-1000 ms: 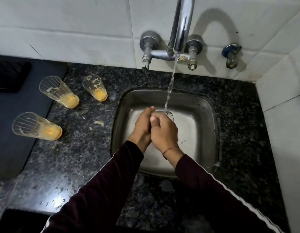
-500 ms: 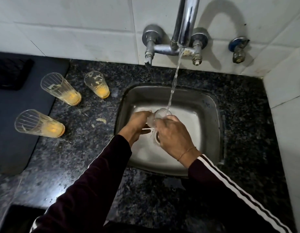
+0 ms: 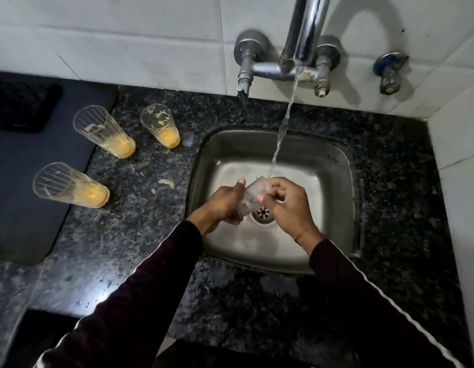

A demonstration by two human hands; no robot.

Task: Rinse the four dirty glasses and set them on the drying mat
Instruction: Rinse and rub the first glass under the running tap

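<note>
A: Report the left zone of the counter.

B: A dark grey flat drying mat (image 3: 23, 181) lies at the far left with nothing standing on its visible surface. Just right of it, on the black speckled granite counter (image 3: 140, 235), stand three clear ribbed glasses with orange residue at the base: the near dirty glass (image 3: 71, 185), whose base sits at the mat's edge; the rear-left dirty glass (image 3: 104, 131); and the rear-right dirty glass (image 3: 160, 126).

A: Centre zone?

B: A square stainless-steel sink (image 3: 334, 166) is set into the counter. A chrome wall-mounted tap (image 3: 305, 35) runs a thin stream of water into it.

A: Hand status?

B: The left hand (image 3: 225, 201) is curled around the lower part of a clear rinsed glass (image 3: 253, 193), thumb up along its side. The glass is tilted over the drain, mouth toward the stream. The right hand (image 3: 289, 203) has its fingers bent at the glass rim and touching it; whether they reach inside cannot be determined.

A: Right zone?

B: A small blue-capped wall valve (image 3: 390, 71) is fixed to the white tiles.
</note>
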